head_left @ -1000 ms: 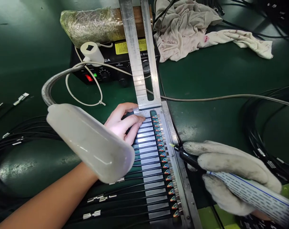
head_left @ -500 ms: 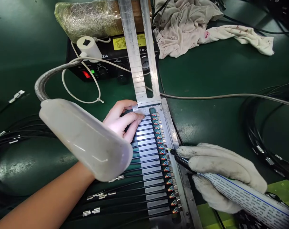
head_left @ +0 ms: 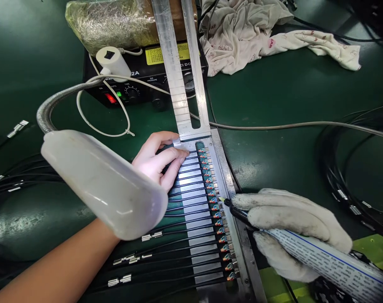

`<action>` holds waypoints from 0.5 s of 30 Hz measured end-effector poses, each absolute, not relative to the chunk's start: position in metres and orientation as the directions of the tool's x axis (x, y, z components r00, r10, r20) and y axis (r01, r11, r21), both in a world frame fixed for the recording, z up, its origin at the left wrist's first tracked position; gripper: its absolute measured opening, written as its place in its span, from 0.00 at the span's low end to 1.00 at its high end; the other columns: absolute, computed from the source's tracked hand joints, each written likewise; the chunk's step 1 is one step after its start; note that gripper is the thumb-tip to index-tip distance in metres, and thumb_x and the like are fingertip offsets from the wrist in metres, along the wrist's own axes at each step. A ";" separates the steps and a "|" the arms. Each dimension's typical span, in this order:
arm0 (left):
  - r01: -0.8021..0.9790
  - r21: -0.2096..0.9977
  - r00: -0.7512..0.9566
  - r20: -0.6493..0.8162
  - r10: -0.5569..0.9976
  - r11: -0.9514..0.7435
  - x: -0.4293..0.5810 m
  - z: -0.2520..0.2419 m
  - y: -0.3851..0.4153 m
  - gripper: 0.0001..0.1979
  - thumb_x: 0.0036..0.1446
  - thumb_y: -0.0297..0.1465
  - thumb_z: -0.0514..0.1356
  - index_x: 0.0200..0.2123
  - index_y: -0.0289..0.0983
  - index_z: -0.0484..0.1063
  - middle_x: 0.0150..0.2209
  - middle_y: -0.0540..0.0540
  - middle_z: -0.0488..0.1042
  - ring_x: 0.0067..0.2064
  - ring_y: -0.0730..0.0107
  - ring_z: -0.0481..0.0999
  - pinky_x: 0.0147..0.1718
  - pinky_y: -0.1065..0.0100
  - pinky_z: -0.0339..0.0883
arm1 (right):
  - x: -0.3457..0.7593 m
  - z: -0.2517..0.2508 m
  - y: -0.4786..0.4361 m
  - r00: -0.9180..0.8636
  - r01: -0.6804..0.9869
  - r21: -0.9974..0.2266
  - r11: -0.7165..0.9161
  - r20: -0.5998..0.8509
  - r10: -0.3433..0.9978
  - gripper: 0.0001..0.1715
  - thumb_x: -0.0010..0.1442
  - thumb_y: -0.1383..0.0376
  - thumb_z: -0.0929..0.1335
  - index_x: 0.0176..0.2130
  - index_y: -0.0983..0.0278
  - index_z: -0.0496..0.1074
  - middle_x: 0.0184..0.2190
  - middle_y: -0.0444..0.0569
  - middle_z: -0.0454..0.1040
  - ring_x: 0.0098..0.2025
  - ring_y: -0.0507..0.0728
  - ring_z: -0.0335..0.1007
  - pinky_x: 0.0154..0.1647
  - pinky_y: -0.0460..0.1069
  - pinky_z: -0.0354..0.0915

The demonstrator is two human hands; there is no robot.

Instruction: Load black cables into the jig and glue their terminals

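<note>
My bare left hand (head_left: 158,162) lies over the upper left corner of a metal fixture (head_left: 188,198). Its fingers are bent and press on the topmost black cables, near a small metal tab. Across the fixture runs a row of these cables, ending in small connectors (head_left: 217,215) with green boards and coloured wires. My right hand (head_left: 292,227), in a soiled white glove, grips a white printed glue tube (head_left: 324,261) with a black nozzle. The nozzle's thin tip points at a connector midway along the row; whether it touches is too small to tell. A lamp head hides part of my left wrist.
The pale lamp head (head_left: 105,185) hangs on a bendable neck at left. Behind the fixture's raised slotted metal cover (head_left: 167,63) stands a black control box (head_left: 137,90) with lit switches. Crumpled cloth (head_left: 238,42) lies at the back. Cable coils (head_left: 339,181) lie on both sides.
The whole view has shifted slightly, so things appear a little farther left. The nozzle tip has drawn slightly away from the connector. My left hand keeps its place on the fixture.
</note>
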State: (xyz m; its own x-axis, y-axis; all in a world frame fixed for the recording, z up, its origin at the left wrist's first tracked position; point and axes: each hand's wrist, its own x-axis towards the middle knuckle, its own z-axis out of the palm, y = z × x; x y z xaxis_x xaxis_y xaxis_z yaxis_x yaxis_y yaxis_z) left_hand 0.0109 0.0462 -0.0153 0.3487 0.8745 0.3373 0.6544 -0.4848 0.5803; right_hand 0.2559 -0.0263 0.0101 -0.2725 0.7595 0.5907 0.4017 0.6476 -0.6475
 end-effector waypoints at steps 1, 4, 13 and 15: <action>0.653 0.583 0.349 0.335 0.875 -0.484 0.011 -0.015 0.046 0.05 0.63 0.27 0.58 0.38 0.38 0.75 0.51 0.45 0.69 0.51 0.64 0.73 0.55 0.60 0.68 | 0.256 0.010 -0.026 -0.273 0.398 -0.649 0.648 0.591 0.759 0.11 0.51 0.73 0.69 0.38 0.70 0.75 0.37 0.54 0.81 0.36 0.59 0.81 0.39 0.51 0.78; 0.649 0.586 0.348 0.338 0.874 -0.485 0.011 -0.015 0.046 0.05 0.63 0.26 0.58 0.38 0.38 0.75 0.51 0.46 0.69 0.51 0.64 0.73 0.55 0.60 0.68 | 0.256 0.010 -0.028 -0.286 0.397 -0.646 0.652 0.588 0.757 0.11 0.52 0.74 0.70 0.39 0.70 0.75 0.37 0.54 0.81 0.36 0.59 0.80 0.38 0.51 0.78; 0.647 0.588 0.349 0.338 0.874 -0.485 0.011 -0.016 0.046 0.05 0.64 0.27 0.58 0.38 0.39 0.74 0.52 0.46 0.69 0.51 0.64 0.73 0.55 0.60 0.69 | 0.256 0.010 -0.028 -0.261 0.411 -0.645 0.644 0.594 0.761 0.12 0.52 0.74 0.69 0.39 0.70 0.76 0.37 0.54 0.81 0.34 0.59 0.81 0.34 0.53 0.78; 0.646 0.590 0.347 0.338 0.875 -0.485 0.011 -0.016 0.046 0.05 0.64 0.27 0.58 0.38 0.39 0.74 0.52 0.46 0.69 0.51 0.64 0.74 0.55 0.60 0.69 | 0.256 0.011 -0.028 -0.271 0.418 -0.641 0.643 0.588 0.762 0.10 0.52 0.73 0.69 0.38 0.70 0.76 0.36 0.55 0.81 0.34 0.59 0.81 0.35 0.52 0.78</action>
State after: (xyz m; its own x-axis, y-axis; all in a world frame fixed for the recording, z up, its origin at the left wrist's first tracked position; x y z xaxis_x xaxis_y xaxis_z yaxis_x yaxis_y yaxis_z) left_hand 0.0105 0.0464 -0.0159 0.3473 0.8746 0.3384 0.6461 -0.4847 0.5896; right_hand 0.2560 -0.0277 0.0107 -0.2711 0.7621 0.5880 0.4185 0.6434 -0.6410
